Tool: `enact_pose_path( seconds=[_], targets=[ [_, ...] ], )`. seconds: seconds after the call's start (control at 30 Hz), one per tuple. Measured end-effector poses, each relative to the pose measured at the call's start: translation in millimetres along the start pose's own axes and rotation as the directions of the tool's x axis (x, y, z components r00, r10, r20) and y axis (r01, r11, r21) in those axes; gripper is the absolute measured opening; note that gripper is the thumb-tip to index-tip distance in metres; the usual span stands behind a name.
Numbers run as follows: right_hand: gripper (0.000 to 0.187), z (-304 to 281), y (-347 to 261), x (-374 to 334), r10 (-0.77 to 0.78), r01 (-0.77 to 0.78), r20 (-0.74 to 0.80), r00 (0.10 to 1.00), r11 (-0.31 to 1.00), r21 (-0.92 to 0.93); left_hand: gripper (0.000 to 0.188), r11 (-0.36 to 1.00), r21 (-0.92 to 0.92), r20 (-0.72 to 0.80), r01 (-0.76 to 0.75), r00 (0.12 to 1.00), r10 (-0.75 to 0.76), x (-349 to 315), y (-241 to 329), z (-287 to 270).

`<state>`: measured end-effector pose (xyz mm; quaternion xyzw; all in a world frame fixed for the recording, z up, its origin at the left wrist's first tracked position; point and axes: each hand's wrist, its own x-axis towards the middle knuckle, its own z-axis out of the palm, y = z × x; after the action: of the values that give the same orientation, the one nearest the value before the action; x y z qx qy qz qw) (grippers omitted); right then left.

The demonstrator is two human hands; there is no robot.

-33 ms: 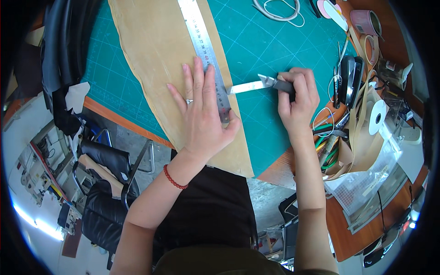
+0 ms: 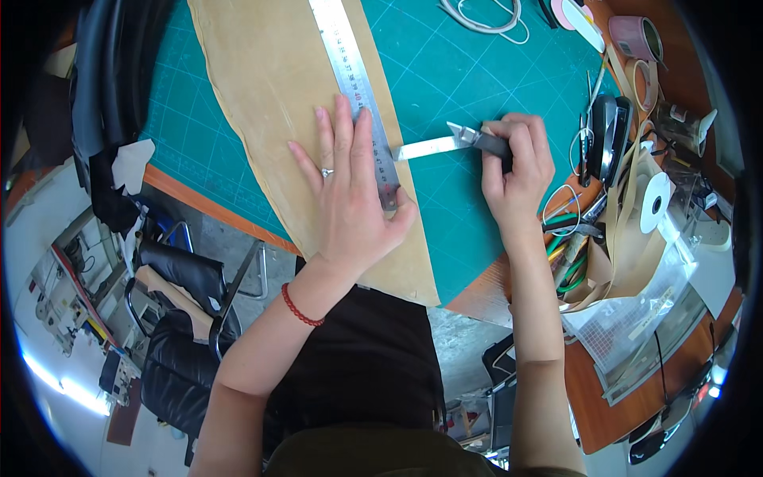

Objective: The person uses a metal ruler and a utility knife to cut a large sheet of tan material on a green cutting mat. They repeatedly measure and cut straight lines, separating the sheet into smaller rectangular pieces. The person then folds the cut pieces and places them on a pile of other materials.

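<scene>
My left hand [image 2: 350, 195] lies flat with fingers spread, pressing on a steel ruler [image 2: 347, 63] and the tan sheet [image 2: 254, 79] under it, which looks like leather. The ruler runs lengthwise along the sheet, near its right edge. To the right, my right hand [image 2: 520, 171] is closed around the dark handle of a metal tool [image 2: 433, 149]. A flat silver bar sticks out leftward from this tool, its tip over the sheet's right edge beside the ruler. A short pointed piece rises near the handle. I cannot make out the tool's exact kind.
Beneath the sheet is a green cutting mat [image 2: 445, 71]. A coiled pale cord [image 2: 485, 28] lies at the far side. On the right are a black stapler [image 2: 610, 135], a white spool [image 2: 656, 203] and cluttered hand tools. Dark rolled material [image 2: 115, 71] stands at the left; a black chair [image 2: 179, 342] is below.
</scene>
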<state>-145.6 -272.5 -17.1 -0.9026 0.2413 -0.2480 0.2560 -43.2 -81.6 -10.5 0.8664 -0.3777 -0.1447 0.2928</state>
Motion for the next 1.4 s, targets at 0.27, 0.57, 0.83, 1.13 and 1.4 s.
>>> enact_pose_path(
  seconds=[0.27, 0.57, 0.83, 1.13, 1.4],
  targets=[
    [0.016, 4.7, 2.3, 0.5, -0.017, 0.016, -0.016, 1.000, 1.000, -0.009, 0.095, 1.000, 0.010, -0.009, 0.004, 1.000, -0.004, 2.1, -0.9, -0.6],
    [0.015, 4.6, 2.6, -0.1, -0.019, 0.019, -0.016, 1.000, 1.000, -0.016, 0.098, 1.000, -0.015, -0.016, 0.000, 1.000, 0.000, 1.3, -2.2, 0.3],
    [0.015, 4.1, 2.3, -0.7, -0.018, 0.017, -0.032, 0.999, 1.000, -0.002, 0.098, 1.000, -0.027, -0.021, -0.004, 1.000, 0.003, 0.3, -2.6, 0.1],
    [0.016, 6.9, 3.7, -1.8, -0.040, 0.040, -0.043, 0.998, 0.999, 0.000, 0.094, 1.000, 0.019, -0.009, -0.019, 1.000, 0.019, 1.0, -3.4, -0.2],
    [0.017, 8.3, 3.2, -2.1, -0.034, 0.032, -0.037, 0.999, 0.999, -0.039, 0.097, 1.000, -0.011, -0.019, -0.012, 1.000, 0.012, -0.5, -5.3, 1.8]
  ],
)
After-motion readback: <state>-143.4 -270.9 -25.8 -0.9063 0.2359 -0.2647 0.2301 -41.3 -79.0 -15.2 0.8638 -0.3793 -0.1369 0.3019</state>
